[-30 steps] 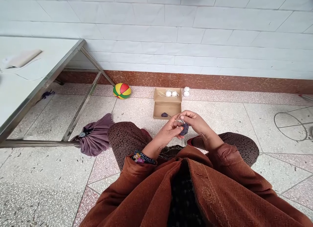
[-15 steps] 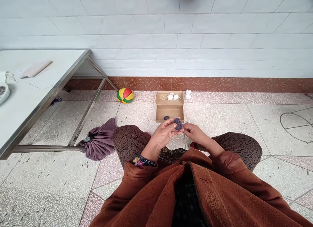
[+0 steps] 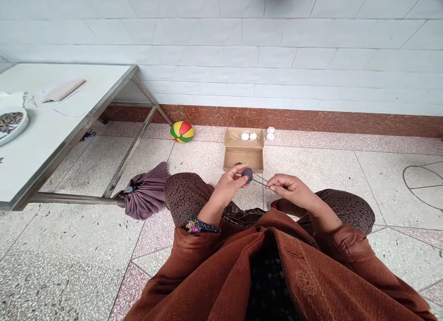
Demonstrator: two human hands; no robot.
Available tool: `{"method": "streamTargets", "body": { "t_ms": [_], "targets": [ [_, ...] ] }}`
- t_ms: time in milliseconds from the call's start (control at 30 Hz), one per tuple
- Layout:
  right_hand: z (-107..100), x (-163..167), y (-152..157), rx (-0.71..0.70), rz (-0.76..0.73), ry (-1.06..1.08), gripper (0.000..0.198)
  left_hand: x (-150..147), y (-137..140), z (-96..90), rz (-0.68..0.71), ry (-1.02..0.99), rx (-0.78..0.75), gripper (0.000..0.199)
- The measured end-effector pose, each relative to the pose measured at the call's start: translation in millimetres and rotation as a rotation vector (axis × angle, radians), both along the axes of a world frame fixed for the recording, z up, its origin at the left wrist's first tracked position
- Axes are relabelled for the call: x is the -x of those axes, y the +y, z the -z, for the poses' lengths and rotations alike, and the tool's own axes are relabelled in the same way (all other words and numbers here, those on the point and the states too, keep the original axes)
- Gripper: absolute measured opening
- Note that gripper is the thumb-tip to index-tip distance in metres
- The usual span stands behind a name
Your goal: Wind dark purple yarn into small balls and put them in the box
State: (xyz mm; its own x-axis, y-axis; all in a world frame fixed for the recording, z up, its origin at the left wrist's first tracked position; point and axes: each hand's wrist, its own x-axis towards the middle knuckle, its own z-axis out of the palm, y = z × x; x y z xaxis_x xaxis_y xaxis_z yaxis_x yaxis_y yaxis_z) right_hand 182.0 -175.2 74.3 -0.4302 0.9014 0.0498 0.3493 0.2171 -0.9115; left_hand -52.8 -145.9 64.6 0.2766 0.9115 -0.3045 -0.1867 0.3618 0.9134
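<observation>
My left hand [image 3: 231, 181] is closed on a small dark purple-grey ball of yarn [image 3: 247, 174], held above my lap. Two strands of yarn [image 3: 259, 180] run taut from the ball to my right hand [image 3: 285, 188], whose thumb and fingers pinch them. Just beyond my hands an open cardboard box [image 3: 243, 157] rests on the floor; a second dark ball in it is mostly hidden behind my left hand. Two white yarn balls [image 3: 249, 135] with loose ends lie in its lid, and more white balls [image 3: 270, 133] sit beside the lid on the right.
A metal-framed table [image 3: 114, 88] on the left carries a dish [image 3: 14, 122] and a folded cloth [image 3: 65, 89]. A colourful ball [image 3: 182, 132] lies by the wall, a purple cloth bag [image 3: 147, 192] near my left knee. A wire ring [image 3: 424, 185] is on the floor at right.
My right hand has drawn away to the right, and strands of yarn now stretch between it and the ball. My left hand has shifted slightly left. The view has turned a little left.
</observation>
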Motion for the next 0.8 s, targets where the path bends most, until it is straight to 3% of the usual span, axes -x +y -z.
{"method": "streamTargets", "body": {
  "t_ms": [133, 267, 400, 533, 667, 800],
  "targets": [
    [-14.1, 11.0, 22.3, -0.034, -0.056, 0.014, 0.020, -15.3, -12.1, 1.1, 0.143, 0.127, -0.144, 0.072],
    [1.5, 19.1, 43.0, -0.023, 0.056, 0.085, 0.022, -21.1, -19.8, -4.1, 0.275, -0.058, -0.147, 0.080],
    [28.4, 28.3, 36.2, 0.023, 0.172, 0.169, 0.027, -17.3, -17.6, -6.4, 0.191, -0.292, -0.045, 0.067],
    [46.0, 35.0, 18.6, 0.016, 0.234, 0.140, 0.027, -13.6, -13.8, -2.9, 0.082, -0.383, 0.113, 0.045],
    [44.6, 29.2, 8.3, -0.098, 0.174, 0.021, 0.027, -11.5, -12.1, -0.7, 0.048, -0.401, 0.187, 0.042],
    [25.7, 16.6, 0.8, -0.175, 0.025, -0.026, 0.027, -11.7, -10.2, 2.4, 0.011, -0.355, 0.152, 0.040]
  ]
}}
